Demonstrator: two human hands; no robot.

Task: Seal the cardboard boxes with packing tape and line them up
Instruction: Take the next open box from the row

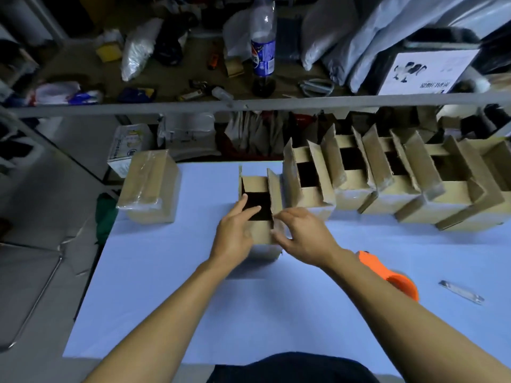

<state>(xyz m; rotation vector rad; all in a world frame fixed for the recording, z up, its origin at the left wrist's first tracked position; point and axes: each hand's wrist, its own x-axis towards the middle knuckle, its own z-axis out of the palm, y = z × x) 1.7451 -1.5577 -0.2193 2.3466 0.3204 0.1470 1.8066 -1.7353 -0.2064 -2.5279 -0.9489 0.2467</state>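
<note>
- Two hands worked at one open cardboard box [258, 217] near the middle of the table [166, 286]: the left hand [235, 230] lay against the box's near-left side, fingers fairly straight and reaching over the rim toward the dark opening, pressing rather than gripping.
- Opposite it, the right hand [301, 233] sat at the near-right corner, fingers curled at the edge; whether they pinched a flap was hard to tell. Judging by the pose, the two hands were steadying the box to fold its flaps shut before taping.
- That box was plain brown corrugated card, squarish, with its side flaps standing upright.
- Just behind the right forearm lay the orange tape dispenser [398, 280], smooth plastic, presumably kept within reach for the next seal.
- Farther right, a small metal blade [460, 292] rested flat.
- Along the far edge, a row of open boxes [387, 175] waited side by side, flaps up.
- At the left corner stood a sealed box [150, 186], glossy with clear tape.
</note>
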